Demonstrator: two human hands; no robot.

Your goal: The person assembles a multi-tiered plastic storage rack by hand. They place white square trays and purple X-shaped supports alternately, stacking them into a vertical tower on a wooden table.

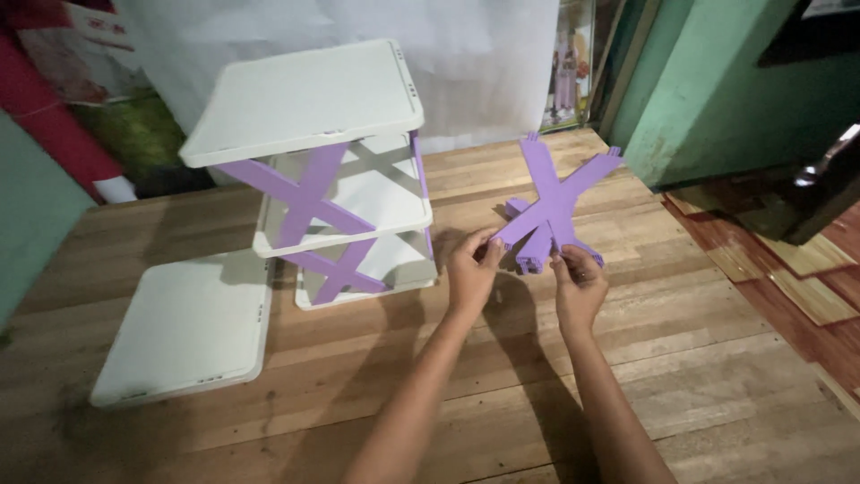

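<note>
I hold a purple X-shaped plastic brace [557, 190] up off the wooden floor, tilted away from me. My left hand [471, 269] pinches its lower left leg; my right hand [579, 285] grips its lower right leg. More purple pieces [532, 253] lie under it, partly hidden. To the left stands a white plastic shelf rack [313, 100] with three tiers joined by purple X braces [309, 202]. A loose white shelf panel [184, 327] lies flat on the floor beside the rack.
Wooden plank floor [699, 358] spreads all around. A white sheet [484, 54] hangs behind the rack. A green wall [717, 81] and a dark object [820, 193] stand at the right; red fabric [54, 108] at the far left.
</note>
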